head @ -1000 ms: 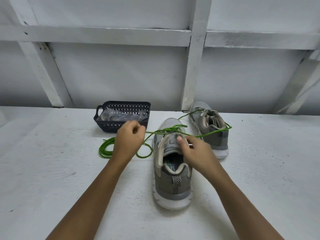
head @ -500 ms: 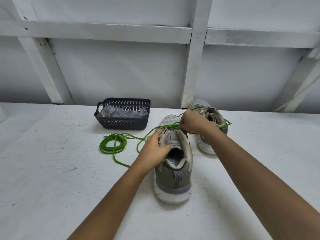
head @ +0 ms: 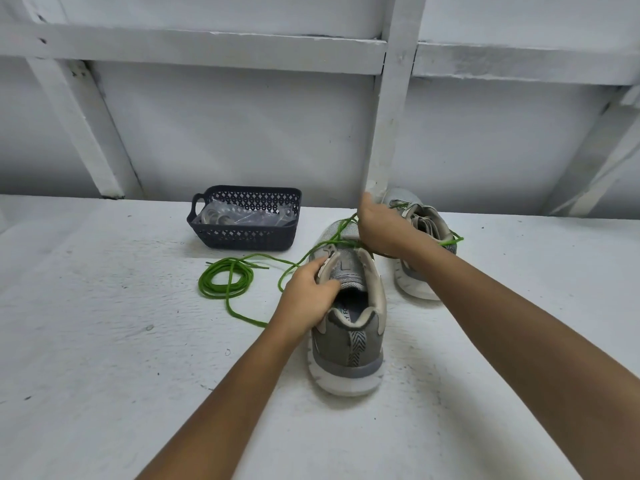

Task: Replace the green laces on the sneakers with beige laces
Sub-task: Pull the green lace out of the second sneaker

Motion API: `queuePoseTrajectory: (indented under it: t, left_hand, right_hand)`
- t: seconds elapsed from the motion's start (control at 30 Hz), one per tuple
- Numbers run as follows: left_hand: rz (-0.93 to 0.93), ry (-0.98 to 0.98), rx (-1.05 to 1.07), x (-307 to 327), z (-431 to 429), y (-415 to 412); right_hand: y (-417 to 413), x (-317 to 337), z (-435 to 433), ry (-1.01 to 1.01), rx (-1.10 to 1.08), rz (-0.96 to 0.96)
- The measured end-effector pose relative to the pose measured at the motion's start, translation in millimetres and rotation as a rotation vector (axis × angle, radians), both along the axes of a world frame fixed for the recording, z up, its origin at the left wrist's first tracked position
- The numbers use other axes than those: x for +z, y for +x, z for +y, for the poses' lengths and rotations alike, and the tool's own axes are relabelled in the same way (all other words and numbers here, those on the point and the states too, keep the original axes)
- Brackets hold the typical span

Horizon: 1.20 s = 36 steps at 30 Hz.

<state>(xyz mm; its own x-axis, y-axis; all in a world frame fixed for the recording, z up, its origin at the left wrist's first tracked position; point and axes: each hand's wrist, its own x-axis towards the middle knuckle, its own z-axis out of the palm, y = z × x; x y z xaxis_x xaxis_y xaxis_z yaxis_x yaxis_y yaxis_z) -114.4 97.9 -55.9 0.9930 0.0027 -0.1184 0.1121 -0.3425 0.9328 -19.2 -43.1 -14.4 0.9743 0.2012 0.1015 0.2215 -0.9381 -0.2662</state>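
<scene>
On the white table (head: pixel 104 341), the near sneaker (head: pixel 349 341) is set heel toward the viewer, with the far sneaker (head: pixel 419 282) just beyond to the right. A dark basket (head: pixel 242 237) holding clear packets is placed far left. A green lace (head: pixel 214 295) is coiled left of the near sneaker and led across its toe. The sneaker's left collar is gripped by the left hand (head: pixel 308 296), and the lace is pinched by the right hand (head: pixel 381 230).

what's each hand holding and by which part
Left hand grips the near sneaker by the left edge of its opening, beside the tongue. Right hand pinches the green lace just above that sneaker's front.
</scene>
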Motion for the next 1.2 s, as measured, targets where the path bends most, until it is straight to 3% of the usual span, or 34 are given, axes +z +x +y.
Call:
queuePoseTrajectory:
  t: [0.13,0.23,0.3,0.43,0.57,0.67,0.77,0.83,1.0,1.2]
  left_hand:
    - [0.005,0.000,0.000,1,0,-2]
    - [0.004,-0.010,-0.003,3,-1,-3]
    - [-0.002,-0.010,-0.003,1,0,-2]
    - [0.004,-0.010,-0.004,0,-1,-1]
    - [0.017,-0.031,-0.006,-1,-1,2]
    - [0.021,-0.029,-0.005,-5,0,3]
    - [0.030,-0.033,0.000,-5,-1,2]
    - [0.024,-0.035,0.002,-5,-1,3]
    - [0.019,-0.036,0.009,-5,-2,3]
    - [0.007,-0.045,0.007,-5,-1,3]
  right_hand:
    - [4,2,0,0.125,-0.086,0.016]
    - [8,7,-8,0.256,-0.145,0.220]
    - [6,9,-10,0.216,-0.107,0.307]
    - [9,2,-11,0.124,-0.103,0.204]
    - [22,22,-18,0.480,-0.192,0.124]
    - [25,36,-18,0.565,-0.187,0.098]
    - [19,30,-17,0.555,-0.173,0.313]
    - [13,23,-18,0.418,-0.129,0.436]
    - [9,5,-14,0.350,-0.147,0.323]
    - [18,49,-24,0.912,-0.311,0.104]
